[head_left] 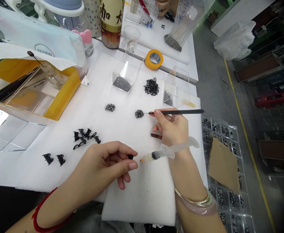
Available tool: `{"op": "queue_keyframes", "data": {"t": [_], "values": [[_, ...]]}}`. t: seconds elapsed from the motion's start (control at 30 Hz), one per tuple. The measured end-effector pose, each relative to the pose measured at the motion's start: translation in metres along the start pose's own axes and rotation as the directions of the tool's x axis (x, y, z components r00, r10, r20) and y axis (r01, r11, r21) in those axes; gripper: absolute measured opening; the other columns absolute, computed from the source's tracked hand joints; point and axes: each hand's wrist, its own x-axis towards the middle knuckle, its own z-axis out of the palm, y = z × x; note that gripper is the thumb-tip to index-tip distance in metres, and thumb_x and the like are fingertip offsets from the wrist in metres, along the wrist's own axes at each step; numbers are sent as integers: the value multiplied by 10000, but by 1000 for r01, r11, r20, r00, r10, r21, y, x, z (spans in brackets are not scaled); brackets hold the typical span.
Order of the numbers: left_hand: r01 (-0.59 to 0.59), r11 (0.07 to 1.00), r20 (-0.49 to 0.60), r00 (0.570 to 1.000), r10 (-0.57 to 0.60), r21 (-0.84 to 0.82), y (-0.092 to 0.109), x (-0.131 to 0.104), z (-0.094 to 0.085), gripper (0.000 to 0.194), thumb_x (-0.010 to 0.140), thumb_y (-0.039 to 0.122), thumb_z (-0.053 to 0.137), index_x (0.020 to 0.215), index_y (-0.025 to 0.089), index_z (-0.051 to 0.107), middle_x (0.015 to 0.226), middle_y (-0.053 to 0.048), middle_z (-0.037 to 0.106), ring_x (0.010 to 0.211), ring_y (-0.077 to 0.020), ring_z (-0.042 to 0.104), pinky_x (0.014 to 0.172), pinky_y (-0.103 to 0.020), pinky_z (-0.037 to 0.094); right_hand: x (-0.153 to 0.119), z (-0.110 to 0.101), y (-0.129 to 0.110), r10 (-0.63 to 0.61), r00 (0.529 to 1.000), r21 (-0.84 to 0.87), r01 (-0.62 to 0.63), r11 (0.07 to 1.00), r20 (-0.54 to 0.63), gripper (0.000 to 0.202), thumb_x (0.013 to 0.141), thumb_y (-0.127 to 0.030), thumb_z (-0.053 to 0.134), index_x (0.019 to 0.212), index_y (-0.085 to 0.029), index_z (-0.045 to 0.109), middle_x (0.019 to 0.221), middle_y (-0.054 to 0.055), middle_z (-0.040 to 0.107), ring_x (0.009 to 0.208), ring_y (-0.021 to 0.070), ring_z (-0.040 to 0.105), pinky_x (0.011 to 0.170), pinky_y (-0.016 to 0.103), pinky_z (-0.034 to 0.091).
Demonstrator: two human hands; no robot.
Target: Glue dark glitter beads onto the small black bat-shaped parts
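My left hand (110,163) pinches a small black part (130,157) between thumb and fingers; most of the part is hidden. In my right hand (172,124) is a slim black-handled tool (187,112), whose fine tip touches a small heap of dark, glittery bits (139,113). Below that hand's fingers shows a short brown strip (156,136). A syringe (156,154) with an orange tip crosses by my right wrist, its tip pointing towards my left fingertips; I cannot tell what supports it. Left of my left hand lie several black clip-like parts (85,136), with two more (60,159) set apart.
Clear boxes (124,76) of dark bits, a heap of black pieces (152,86) and yellow tape (153,59) lie further back. An open yellow-edged box (61,94) stands left. A compartment tray (229,129) sits right, under cardboard (224,165). Another person's hand (164,6) shows across the table.
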Motion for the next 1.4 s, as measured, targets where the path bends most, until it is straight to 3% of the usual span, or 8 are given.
{"op": "queue_keyframes", "data": {"t": [1.2, 1.4], "values": [[-20, 995, -10, 1000, 21, 95, 1, 2, 1, 66, 782, 200, 704, 825, 165, 668, 588, 41, 658, 483, -58, 607, 496, -103, 507, -2, 1, -2, -21, 999, 34, 19, 999, 50, 226, 736, -306, 769, 771, -154, 606, 656, -10, 664, 367, 43, 438, 377, 211, 462], [-21, 998, -50, 998, 24, 55, 1, 5, 0, 95, 766, 201, 728, 805, 160, 652, 638, 30, 691, 540, -74, 658, 554, -115, 538, -2, -1, -1, -27, 1000, 79, 27, 997, -1, 206, 742, -271, 758, 784, -146, 601, 733, 26, 704, 348, 27, 405, 365, 207, 440]]}}
